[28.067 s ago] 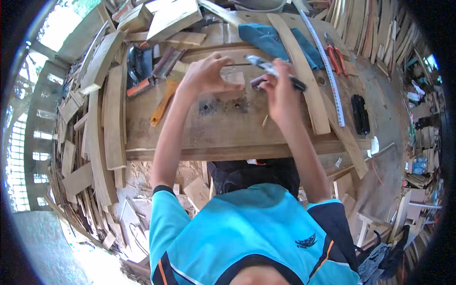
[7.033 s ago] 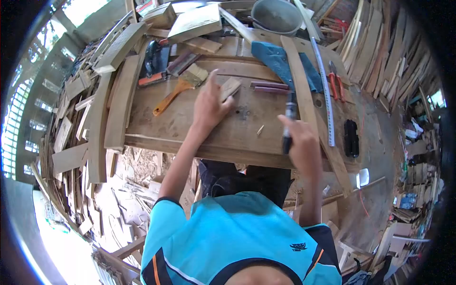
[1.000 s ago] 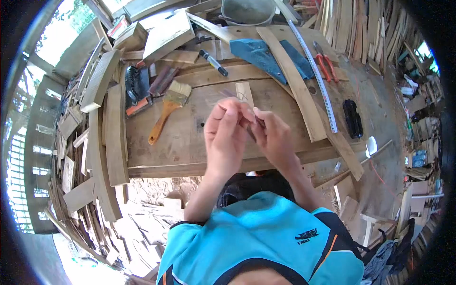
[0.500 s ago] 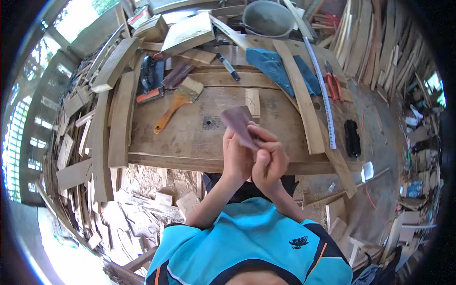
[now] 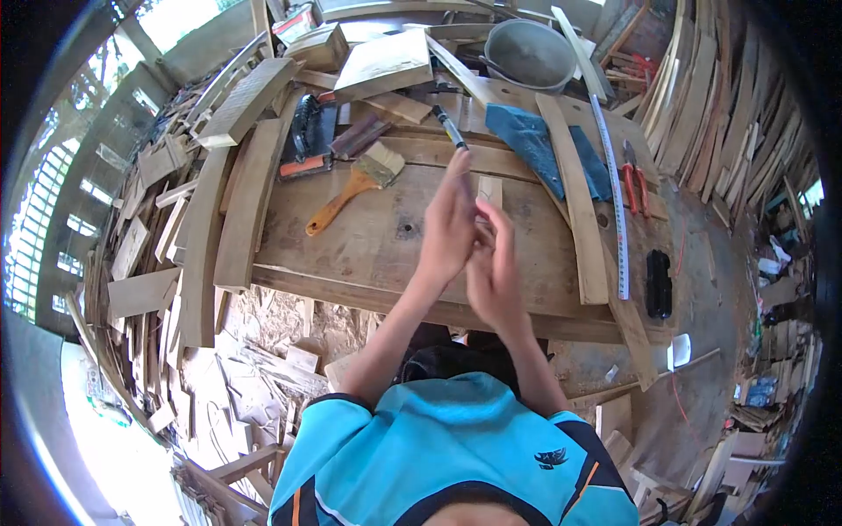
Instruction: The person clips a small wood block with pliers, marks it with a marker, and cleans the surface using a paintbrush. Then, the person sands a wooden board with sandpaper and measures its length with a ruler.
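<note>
My left hand is raised over the bench's front half, its straight fingers pressed together against a folded purple-brown sheet. Only a narrow strip of the sheet shows between the hands. My right hand meets it from the right, fingers bent and closed around the sheet's lower part, which is mostly hidden. Just beyond the hands lies a small pale wood block, partly covered by the fingers. A marker rests behind the left fingertips. To the left lies a brush with an orange handle.
Hand plane and purple-brown strips lie back left. Blue cloth, a long board, a white ruler, red pliers and a black case lie right. A grey basin stands behind.
The marker has left my right hand and lies at the back. The sheet, spread flat above my hands half a second ago, is now folded upright between them.
</note>
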Tool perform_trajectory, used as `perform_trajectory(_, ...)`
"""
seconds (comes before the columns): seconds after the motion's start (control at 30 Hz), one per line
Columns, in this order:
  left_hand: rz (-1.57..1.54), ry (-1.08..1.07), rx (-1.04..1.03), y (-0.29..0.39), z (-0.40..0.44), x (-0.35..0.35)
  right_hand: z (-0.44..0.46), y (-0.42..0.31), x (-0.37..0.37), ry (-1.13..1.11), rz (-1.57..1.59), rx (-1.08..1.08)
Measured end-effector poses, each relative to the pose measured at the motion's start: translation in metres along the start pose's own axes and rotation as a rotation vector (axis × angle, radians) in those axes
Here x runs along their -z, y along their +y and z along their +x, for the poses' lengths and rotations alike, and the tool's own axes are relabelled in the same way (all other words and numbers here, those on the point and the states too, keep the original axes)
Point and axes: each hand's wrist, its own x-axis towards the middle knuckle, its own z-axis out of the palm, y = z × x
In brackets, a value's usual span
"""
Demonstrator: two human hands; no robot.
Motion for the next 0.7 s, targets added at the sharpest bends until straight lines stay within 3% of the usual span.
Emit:
perform_trajectory(0.03, 0.004, 0.004, -0.006, -0.010, 0.011, -0.004, 0.009, -0.002, 0.011, -0.068, -0.138, -0.091)
perform_trajectory(0.1, 0.539, -0.220, -0.211, -0.030, 0.028, -0.012, 0.023, 0.000, 0.033, -0.132, -0.277, -0.180)
perform_trajectory(0.13, 0.538, -0.221, -0.213, -0.047, 0.031, -0.015, 0.028, 0.004, 0.044, -0.199, -0.436, -0.334)
perform_trajectory(0.17, 0.887, -0.465, -0.317, -0.064, 0.032, -0.018, 0.032, 0.007, 0.055, -0.265, -0.594, -0.490)
perform_trajectory(0.2, 1.234, -0.714, -0.417, -0.074, 0.032, -0.023, 0.030, 0.014, 0.063, -0.265, -0.594, -0.492)
perform_trajectory(0.23, 1.039, -0.454, -0.178, -0.071, 0.022, -0.031, 0.026, 0.023, 0.070, -0.289, -0.850, -0.454)
perform_trajectory(0.27, 1.040, -0.455, -0.173, -0.072, 0.021, -0.031, 0.024, 0.030, 0.075, -0.313, -1.105, -0.407)
perform_trajectory(0.3, 1.027, -0.463, -0.160, -0.073, 0.022, -0.031, 0.034, 0.031, 0.075, -0.331, -1.131, -0.517)
perform_trajectory(0.4, 1.045, -0.560, -0.145, -0.072, 0.022, -0.026, 0.049, 0.049, 0.078, -0.363, -1.046, -0.357)
perform_trajectory(0.43, 1.078, -0.641, -0.152, -0.070, 0.024, -0.023, 0.051, 0.065, 0.078, -0.347, -0.928, -0.168)
perform_trajectory(0.7, 0.989, -0.736, 0.017, -0.035, 0.006, -0.003, 0.050, 0.072, 0.084, -0.284, -0.728, -0.075)
